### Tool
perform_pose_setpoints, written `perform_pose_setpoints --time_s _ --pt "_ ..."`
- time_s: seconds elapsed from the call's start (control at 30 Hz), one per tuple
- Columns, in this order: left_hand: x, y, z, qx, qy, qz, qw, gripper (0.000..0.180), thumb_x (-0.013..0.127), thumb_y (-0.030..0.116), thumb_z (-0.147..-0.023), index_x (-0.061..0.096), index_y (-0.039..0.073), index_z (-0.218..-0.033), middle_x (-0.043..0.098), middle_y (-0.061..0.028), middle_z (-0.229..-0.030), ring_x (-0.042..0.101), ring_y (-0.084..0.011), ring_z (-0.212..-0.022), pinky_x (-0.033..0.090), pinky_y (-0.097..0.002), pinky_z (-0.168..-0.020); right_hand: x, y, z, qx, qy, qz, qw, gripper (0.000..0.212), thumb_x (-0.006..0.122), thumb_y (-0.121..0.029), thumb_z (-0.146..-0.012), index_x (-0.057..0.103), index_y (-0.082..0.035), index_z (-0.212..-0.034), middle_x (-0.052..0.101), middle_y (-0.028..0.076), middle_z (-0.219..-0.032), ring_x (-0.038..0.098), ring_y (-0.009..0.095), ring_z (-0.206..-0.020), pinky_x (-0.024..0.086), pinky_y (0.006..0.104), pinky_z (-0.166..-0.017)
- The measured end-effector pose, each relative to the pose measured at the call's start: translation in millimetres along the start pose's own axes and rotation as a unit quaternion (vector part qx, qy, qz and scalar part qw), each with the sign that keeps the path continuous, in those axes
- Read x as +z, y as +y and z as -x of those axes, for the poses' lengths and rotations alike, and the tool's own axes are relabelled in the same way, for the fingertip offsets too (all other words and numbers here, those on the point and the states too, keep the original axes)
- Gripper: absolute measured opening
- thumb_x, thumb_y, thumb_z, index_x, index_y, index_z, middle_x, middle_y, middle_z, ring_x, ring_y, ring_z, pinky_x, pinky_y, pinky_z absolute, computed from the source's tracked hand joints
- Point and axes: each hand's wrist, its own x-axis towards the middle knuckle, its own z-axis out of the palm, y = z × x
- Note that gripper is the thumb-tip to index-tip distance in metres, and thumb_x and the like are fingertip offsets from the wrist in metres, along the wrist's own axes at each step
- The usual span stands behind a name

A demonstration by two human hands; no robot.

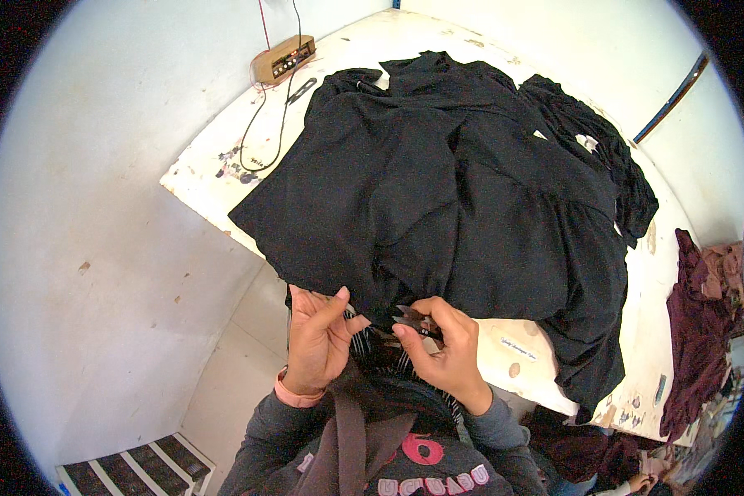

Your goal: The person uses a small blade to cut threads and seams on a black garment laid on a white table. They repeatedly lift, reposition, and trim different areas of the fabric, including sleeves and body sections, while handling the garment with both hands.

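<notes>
A large black garment [405, 190] lies spread and rumpled over the table, its near edge hanging toward me. My left hand [318, 339] is at that near edge, the cloth pinched between thumb and fingers; some fingertips are hidden by it. Close by on the right, my right hand [446, 347] is closed around small dark thread snips [417, 321]. The snips' pointed blades face left, toward the cloth edge by my left hand, and stand a little apart.
A wooden box with knobs and wires [285, 59] sits at the table's far left, a black tool [302, 91] beside it. The white table [215, 178] borders walls. Maroon cloth [686, 331] hangs at right. Another person's hand [640, 482] shows at lower right; a slatted rack [136, 471] stands lower left.
</notes>
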Motion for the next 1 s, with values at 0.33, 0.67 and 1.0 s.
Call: perform_pose_setpoints --time_s 0.33,0.67,1.0 --pt "8 -3 3 0.005 -0.004 0.0 1.0 0.055 0.046 -0.006 -0.102 0.029 0.012 -0.151 0.052 -0.0146 -0.142 0.067 -0.0246 -0.111 0.069 -0.0368 -0.075 3 -12 -5 -0.113 0.014 0.193 0.975 0.022 0.08 -0.023 -0.081 0.068 -0.007 -0.09 0.063 0.005 -0.072 0.057 0.022 -0.052 0.039 0.0342 -0.049" --pt "12 -4 5 0.0 -0.005 -0.003 1.0 0.052 0.048 -0.005 -0.102 0.032 0.012 -0.148 0.052 -0.013 -0.142 0.067 -0.0242 -0.111 0.068 -0.0377 -0.074 8 -3 0 -0.074 0.016 0.087 0.993 0.026 0.083 -0.026 -0.079 0.065 -0.009 -0.088 0.059 0.004 -0.074 0.057 0.023 -0.057 0.041 0.034 -0.051" --pt "15 45 -22 0.119 -0.04 -0.01 0.992 0.042 0.045 -0.003 -0.104 0.035 0.004 -0.144 0.054 -0.0109 -0.124 0.067 -0.0233 -0.105 0.065 -0.0361 -0.085 -23 37 -14 -0.004 0.205 0.331 0.921 0.045 0.071 -0.003 -0.056 0.061 -0.009 -0.1 0.06 0.01 -0.102 0.064 0.03 -0.079 0.051 0.0395 -0.065"
